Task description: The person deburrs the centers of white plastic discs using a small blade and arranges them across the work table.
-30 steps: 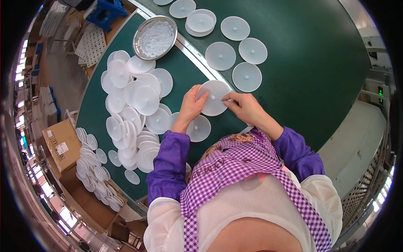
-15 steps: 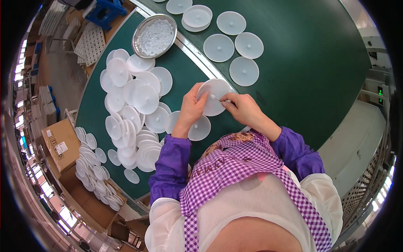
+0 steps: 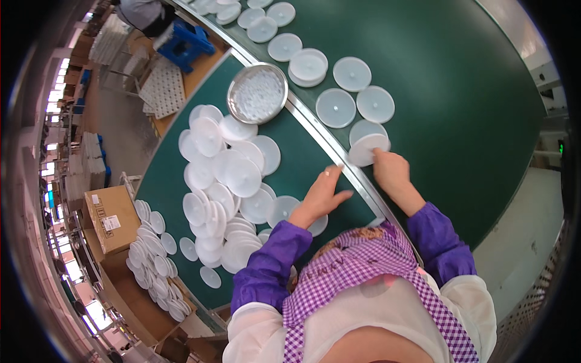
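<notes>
My right hand pinches the near edge of a white round plastic disc. That disc is tilted and partly covers another disc lying on the green surface beyond the metal rail. To the left of the rail, my left hand hovers with thumb and fingers apart, holding nothing. A small pale spot shows near its fingertips, too small to make out. Close to its wrist lie more white discs, part of a large loose heap on the green table.
A steel bowl of small white pieces stands against the metal rail. Several discs with centre knobs lie along the far side. At lower left, a cardboard box holds more discs. A blue stool and a person are behind.
The disc has passed from my left hand to my right, which has carried it right across the rail. My left hand has let go and opened. The whole view has shifted.
</notes>
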Available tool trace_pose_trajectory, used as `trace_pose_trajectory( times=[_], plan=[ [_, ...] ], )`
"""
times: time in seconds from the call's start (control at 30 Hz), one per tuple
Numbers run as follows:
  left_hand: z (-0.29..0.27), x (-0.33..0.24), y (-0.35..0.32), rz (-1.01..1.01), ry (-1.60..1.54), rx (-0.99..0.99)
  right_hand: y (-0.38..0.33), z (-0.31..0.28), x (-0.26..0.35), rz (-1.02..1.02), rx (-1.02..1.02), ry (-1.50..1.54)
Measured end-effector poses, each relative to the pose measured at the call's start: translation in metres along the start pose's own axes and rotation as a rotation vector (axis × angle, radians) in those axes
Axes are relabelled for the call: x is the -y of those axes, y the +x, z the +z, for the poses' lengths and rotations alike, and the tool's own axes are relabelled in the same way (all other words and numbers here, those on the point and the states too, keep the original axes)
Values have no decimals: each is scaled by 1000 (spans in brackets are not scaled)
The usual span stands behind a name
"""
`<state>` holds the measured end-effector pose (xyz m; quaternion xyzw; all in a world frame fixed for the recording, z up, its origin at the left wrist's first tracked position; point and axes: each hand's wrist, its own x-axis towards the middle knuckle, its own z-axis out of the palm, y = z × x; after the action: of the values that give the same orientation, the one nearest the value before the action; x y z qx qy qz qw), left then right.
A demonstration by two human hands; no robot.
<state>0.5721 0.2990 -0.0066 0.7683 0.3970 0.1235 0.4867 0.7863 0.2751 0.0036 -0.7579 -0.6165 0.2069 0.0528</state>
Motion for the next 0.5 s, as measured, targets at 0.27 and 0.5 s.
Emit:
trace_pose_trajectory(
  times=[0.27, 0.5],
  plan=[
    [-9, 67, -38, 46, 506, 385, -10, -13, 4, -23, 14, 281],
    [-37, 23, -11, -205, -241, -374, -32, -31, 50, -75, 270, 690]
  ],
)
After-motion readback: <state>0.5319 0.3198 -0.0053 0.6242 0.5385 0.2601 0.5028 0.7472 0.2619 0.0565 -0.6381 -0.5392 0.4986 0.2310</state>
